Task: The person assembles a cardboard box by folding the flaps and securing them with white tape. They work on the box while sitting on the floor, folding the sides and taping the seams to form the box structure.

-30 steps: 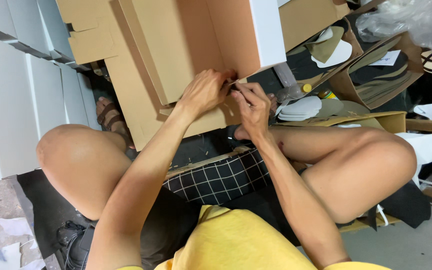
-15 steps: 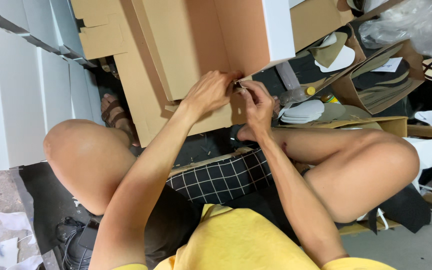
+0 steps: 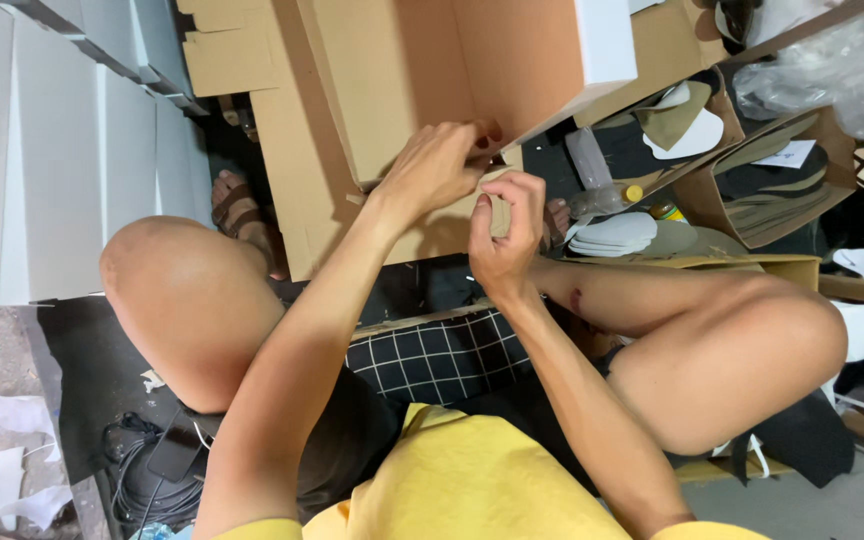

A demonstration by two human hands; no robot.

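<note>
Left hand [image 3: 439, 165] is curled over the lower edge of the open brown cardboard box [image 3: 402, 90], fingertips pressed to the card at its corner. Right hand [image 3: 505, 232] sits just below that corner, thumb and forefinger pinched together; what they nip is too small to tell. That box leans above the person's bare knees, beside flat white panels [image 3: 52, 160] to its left. To its right stand cardboard trays of shoe soles and insoles [image 3: 772, 190], with a clear plastic bag [image 3: 832, 70] above them. Under the box lies black-and-white checked fabric [image 3: 442, 355].
</note>
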